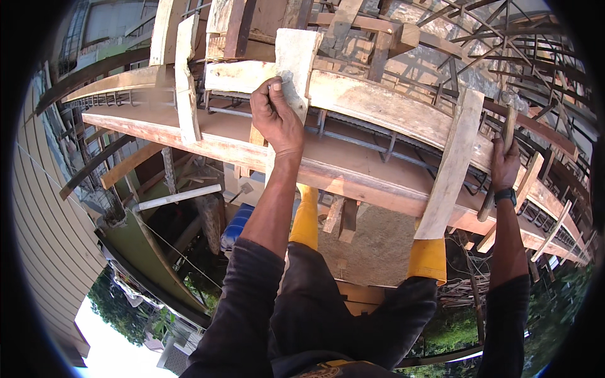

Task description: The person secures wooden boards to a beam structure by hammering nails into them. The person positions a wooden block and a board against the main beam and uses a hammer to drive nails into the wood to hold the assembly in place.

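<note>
My left hand (275,120) is closed in a pinch against a short pale board (297,53), which stands across a long curved plank (378,97). What its fingertips hold is too small to make out. My right hand (505,165), farther right, is wrapped round the wooden handle of a hammer (510,123). The hammer's head is up beyond the hand, beside the plank's far side, and its handle slants down toward me. Between the long plank and a nearer reddish-edged board (372,179) lie steel bars (353,140) in a trough.
Another cross board (450,164) spans the formwork between my hands. My yellow boots (428,259) are below it. Far right, a lattice of dark bars and timbers (504,38) rises. At left are a white pipe (179,196), a blue container (237,228) and a ribbed roof (53,208).
</note>
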The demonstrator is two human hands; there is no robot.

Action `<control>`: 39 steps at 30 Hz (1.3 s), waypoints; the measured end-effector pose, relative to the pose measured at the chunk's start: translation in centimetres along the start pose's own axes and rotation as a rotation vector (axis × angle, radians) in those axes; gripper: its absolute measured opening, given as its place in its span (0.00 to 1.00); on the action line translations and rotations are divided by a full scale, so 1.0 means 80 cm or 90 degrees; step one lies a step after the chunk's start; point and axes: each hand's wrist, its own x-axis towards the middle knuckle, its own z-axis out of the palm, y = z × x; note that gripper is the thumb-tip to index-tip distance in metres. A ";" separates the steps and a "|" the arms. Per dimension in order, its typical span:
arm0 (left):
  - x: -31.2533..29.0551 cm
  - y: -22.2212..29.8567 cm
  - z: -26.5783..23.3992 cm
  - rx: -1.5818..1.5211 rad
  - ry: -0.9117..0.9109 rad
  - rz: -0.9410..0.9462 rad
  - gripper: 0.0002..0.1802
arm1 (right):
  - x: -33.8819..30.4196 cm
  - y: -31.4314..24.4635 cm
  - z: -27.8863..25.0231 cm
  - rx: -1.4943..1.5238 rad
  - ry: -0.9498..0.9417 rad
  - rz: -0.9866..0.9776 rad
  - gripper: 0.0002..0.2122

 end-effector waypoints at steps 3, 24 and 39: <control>-0.001 0.000 -0.001 0.009 -0.015 -0.024 0.11 | -0.003 -0.016 -0.004 -0.017 -0.037 0.057 0.24; 0.009 0.020 -0.004 0.071 -0.018 0.011 0.07 | -0.133 -0.373 0.012 0.032 -0.428 -0.320 0.18; 0.002 0.012 -0.002 -0.118 0.005 -0.127 0.06 | -0.137 -0.402 0.024 0.145 -0.331 -0.479 0.15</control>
